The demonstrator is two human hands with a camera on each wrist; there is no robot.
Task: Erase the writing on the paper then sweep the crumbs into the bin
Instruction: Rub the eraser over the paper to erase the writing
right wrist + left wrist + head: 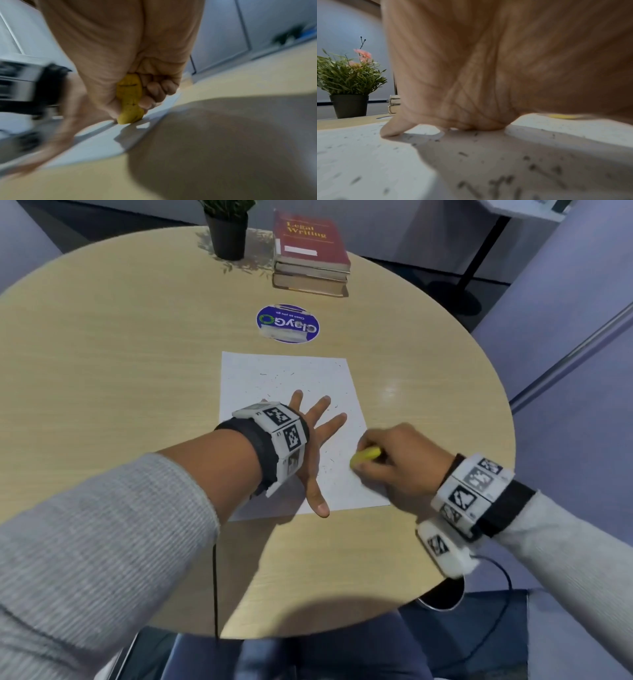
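A white sheet of paper (284, 378) lies on the round wooden table (120, 364), speckled with dark eraser crumbs (463, 154). My left hand (317, 436) lies flat on the sheet with its fingers spread, pressing it down. My right hand (376, 460) grips a yellow eraser (365, 455) and holds its tip against the paper near the sheet's right edge. In the right wrist view the yellow eraser (129, 98) sits between thumb and curled fingers, its end touching the paper (96, 146). No writing is plainly legible. A dark round bin rim (443, 594) shows below the table's near right edge.
A black pot with a plant (227, 232) and a stack of books (310, 254) stand at the table's far side. A round blue sticker (287, 324) lies just beyond the paper. A cable runs from my right wrist device (445, 546) past the table edge.
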